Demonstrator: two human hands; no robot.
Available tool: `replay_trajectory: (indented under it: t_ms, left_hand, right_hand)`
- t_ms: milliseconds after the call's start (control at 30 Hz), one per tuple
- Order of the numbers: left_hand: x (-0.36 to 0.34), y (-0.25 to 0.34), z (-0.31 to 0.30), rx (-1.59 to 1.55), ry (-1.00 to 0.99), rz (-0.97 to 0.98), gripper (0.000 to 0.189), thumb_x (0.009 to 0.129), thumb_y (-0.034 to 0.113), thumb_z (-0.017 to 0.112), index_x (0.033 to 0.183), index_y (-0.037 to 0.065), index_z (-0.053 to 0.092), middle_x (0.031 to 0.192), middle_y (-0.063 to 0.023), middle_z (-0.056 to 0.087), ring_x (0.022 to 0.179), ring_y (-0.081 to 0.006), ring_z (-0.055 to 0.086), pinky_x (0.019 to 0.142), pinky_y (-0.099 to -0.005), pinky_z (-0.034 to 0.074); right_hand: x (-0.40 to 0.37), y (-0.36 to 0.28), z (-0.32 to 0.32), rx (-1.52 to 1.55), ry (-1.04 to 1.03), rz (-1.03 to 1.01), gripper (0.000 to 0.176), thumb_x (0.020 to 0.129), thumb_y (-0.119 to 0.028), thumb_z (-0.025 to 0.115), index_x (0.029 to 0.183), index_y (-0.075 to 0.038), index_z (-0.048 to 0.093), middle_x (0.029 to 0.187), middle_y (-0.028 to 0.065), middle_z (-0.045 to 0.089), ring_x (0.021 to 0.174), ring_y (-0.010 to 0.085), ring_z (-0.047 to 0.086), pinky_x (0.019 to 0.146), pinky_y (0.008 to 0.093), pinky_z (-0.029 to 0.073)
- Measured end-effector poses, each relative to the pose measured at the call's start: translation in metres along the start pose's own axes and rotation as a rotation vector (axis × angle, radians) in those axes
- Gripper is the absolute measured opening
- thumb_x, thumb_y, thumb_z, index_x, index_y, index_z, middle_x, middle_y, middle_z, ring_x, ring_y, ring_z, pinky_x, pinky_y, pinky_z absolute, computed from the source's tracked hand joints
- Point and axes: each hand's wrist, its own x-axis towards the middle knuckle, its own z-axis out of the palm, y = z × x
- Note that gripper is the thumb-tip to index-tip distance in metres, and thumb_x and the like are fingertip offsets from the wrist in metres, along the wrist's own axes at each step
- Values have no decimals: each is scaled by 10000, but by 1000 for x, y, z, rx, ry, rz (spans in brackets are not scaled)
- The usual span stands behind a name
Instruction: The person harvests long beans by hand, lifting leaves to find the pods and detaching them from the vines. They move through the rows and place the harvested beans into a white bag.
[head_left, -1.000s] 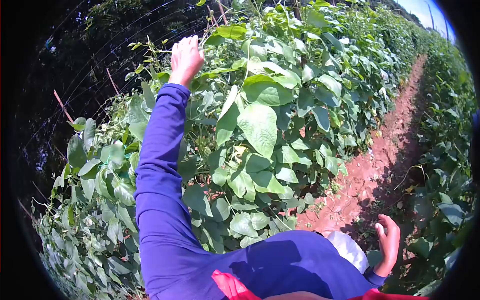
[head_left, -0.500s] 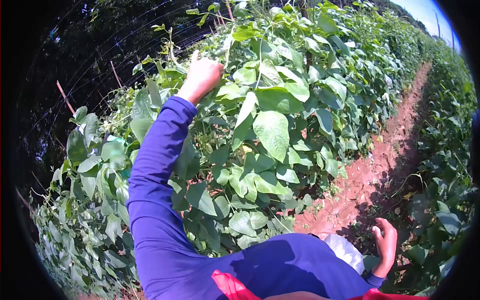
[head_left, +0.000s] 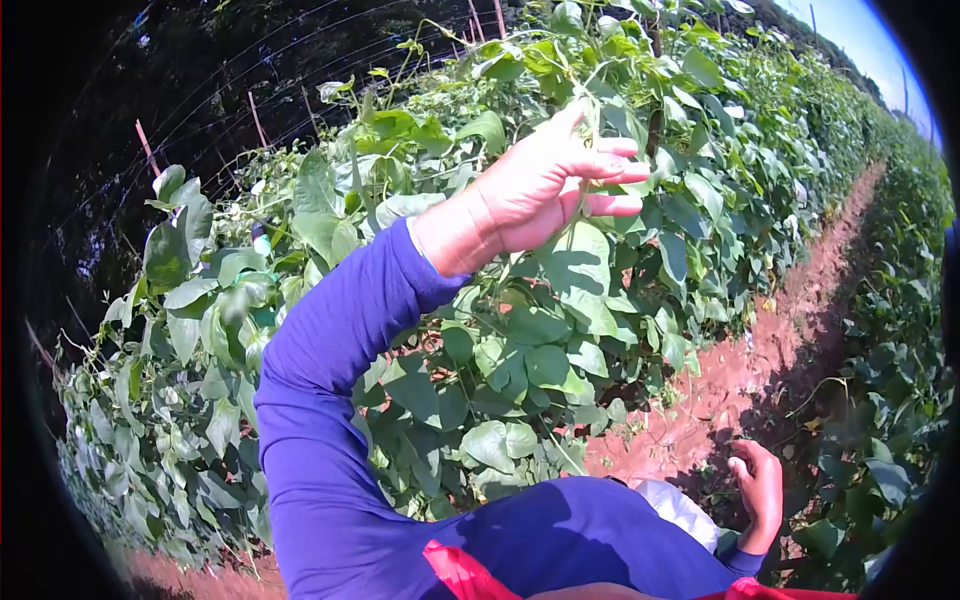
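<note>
My left hand (head_left: 550,185) is raised among the upper leaves, palm showing and fingers apart, with a thin green vine (head_left: 592,110) against its thumb and fingers. Whether the fingers grip the vine is hard to tell. Broad bean-like leaves (head_left: 580,275) hang just below that hand. Low at the right, my right hand (head_left: 760,490) hangs beside my body over the path edge, its fingers curled and nothing visible in them. Near it is a white bag (head_left: 680,512) at my waist.
Leafy rows stand on both sides of a reddish dirt path (head_left: 790,340). Thin wires and a stake (head_left: 148,148) rise behind the plants at the upper left. Red cloth (head_left: 465,570) lies across my front. A partly hidden person in green (head_left: 262,290) is among the leaves.
My left hand has moved right from the upper leaves, and its fingers have spread from a closed pose. My right hand has barely moved. The view has shifted slightly.
</note>
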Motion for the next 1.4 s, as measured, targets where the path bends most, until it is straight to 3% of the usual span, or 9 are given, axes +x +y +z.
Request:
replay_trajectory:
  t_ms: [100,200,300,367,500,800,967,1167,1400]
  left_hand:
    - [-15,-14,-12,95,120,-119,1037,833,6,620,1492,124,-172,1368,-242,434,1165,-298,553,871,-427,538]
    - [-34,-16,-38,325,148,-34,883,907,48,545,1506,95,-103,1186,-170,598,788,-156,621,605,-260,548]
    - [-55,25,-48,761,249,-5,625,968,171,505,1503,70,198,894,-32,678,555,-40,515,453,-178,415]
    - [-71,68,-58,1238,450,120,480,980,158,484,1443,82,380,833,-11,668,523,-18,428,480,-178,389]
    - [-92,154,-114,2234,674,316,328,916,175,536,1224,138,641,801,-92,685,754,-190,669,723,-307,516]
    - [-106,114,-67,2322,367,243,245,859,153,625,1092,130,700,825,-133,692,762,-284,680,686,-371,539]
    - [-112,98,-58,2406,315,245,222,856,155,619,1060,130,703,807,-140,682,736,-300,669,658,-399,539]
    - [-119,95,-65,2398,287,308,220,856,152,612,1057,139,700,764,-146,668,710,-309,661,623,-411,533]
    - [-122,118,-111,2317,474,201,266,856,132,627,1112,157,695,839,-136,690,759,-295,676,677,-382,542]
  right_hand:
    - [21,-15,5,-126,-4,-187,352,737,-82,724,1072,-15,642,915,167,670,820,300,649,737,365,505]
    - [37,-50,8,-182,-48,-326,342,739,-114,718,1062,-29,648,927,162,672,858,325,632,789,392,485]
    - [54,-82,5,-243,-90,-499,331,745,-137,725,1054,-41,656,915,145,670,864,331,620,791,405,479]
    - [65,-108,-4,-298,-109,-687,332,735,-156,739,1037,-41,661,863,125,657,818,332,603,742,408,475]
    - [89,-189,-24,-392,31,-998,236,734,-129,731,953,-63,671,817,89,639,801,283,612,740,384,488]
    - [205,-409,-26,-167,669,-1487,161,901,-208,612,974,-86,686,817,119,669,789,270,660,703,343,505]
    - [331,-512,1,60,475,-1163,169,903,-151,554,1001,-54,652,826,133,645,804,260,640,711,374,505]
    - [366,-532,17,103,311,-1001,172,907,-162,558,1010,-56,645,803,125,641,772,243,630,692,363,500]
    - [362,-497,-17,273,598,-1112,177,912,-175,562,1022,-59,638,776,116,636,734,224,620,669,351,494]
